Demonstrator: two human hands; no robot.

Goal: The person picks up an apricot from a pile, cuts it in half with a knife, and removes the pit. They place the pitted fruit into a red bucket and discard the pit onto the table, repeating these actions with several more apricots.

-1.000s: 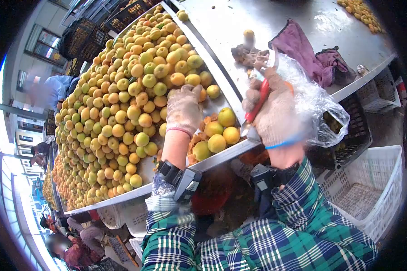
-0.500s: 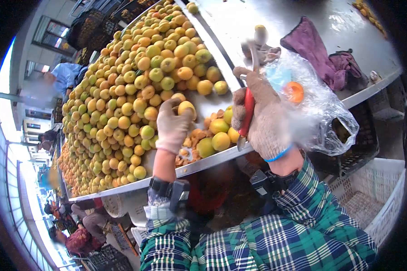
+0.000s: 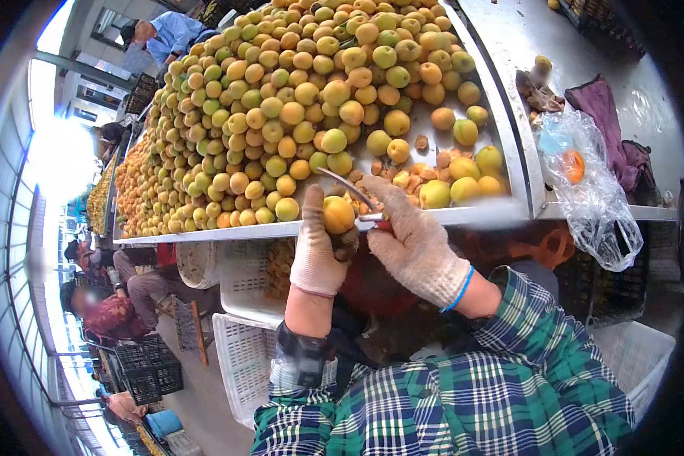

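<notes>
An apricot [image 3: 339,214], yellow-orange, sits in the fingers of my gloved left hand [image 3: 319,251], held just over the table's front edge. My gloved right hand [image 3: 418,247] is closed round red-handled pruning shears [image 3: 385,226], most of the handle hidden in the palm. Their long curved blade [image 3: 346,182] reaches out past the far side of the held apricot, and a second metal part lies close to its near side. Behind my hands are cut apricot pieces [image 3: 410,178] and several whole yellow-green apricots [image 3: 435,194].
A large heap of apricots [image 3: 281,114] covers the metal-rimmed table [image 3: 228,232]. At the right lie a clear plastic bag [image 3: 585,190] and a purple cloth [image 3: 596,106]. White crates [image 3: 243,365] stand below; other people [image 3: 175,34] are on the left.
My left hand has brought the apricot from the heap toward me, past the table edge. My right hand has swung the shears left and down to meet it. The view has shifted.
</notes>
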